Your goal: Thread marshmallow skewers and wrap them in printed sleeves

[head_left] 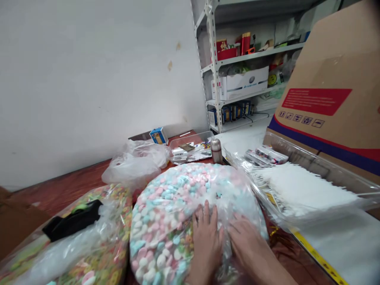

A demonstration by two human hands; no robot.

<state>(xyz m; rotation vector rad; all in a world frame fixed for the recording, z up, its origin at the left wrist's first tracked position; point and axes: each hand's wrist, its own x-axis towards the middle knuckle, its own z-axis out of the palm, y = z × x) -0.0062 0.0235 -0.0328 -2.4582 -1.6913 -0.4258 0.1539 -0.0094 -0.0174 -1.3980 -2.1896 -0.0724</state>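
A large round tray of pastel sweets that look like marshmallows (157, 229), pink, blue and white, lies in front of me under a clear plastic bag (234, 190). My left hand (207, 237) rests on the plastic with its fingers stretched out and apart. Beside it, my right hand (246, 241) lies on the crumpled plastic, its fingers extended but slightly blurred. Between the hands the plastic is bunched up. Some yellow and green ring-shaped pieces (187, 235) show near my left wrist.
At left stands another bagged tray of colourful rings (97, 253), a black cloth-like item (74, 221) on it. Behind are a white plastic bag (133, 158) and a metallic cylinder (216, 150). A clear tray (320, 162) holds white sticks; a cardboard box (332, 75) stands behind.
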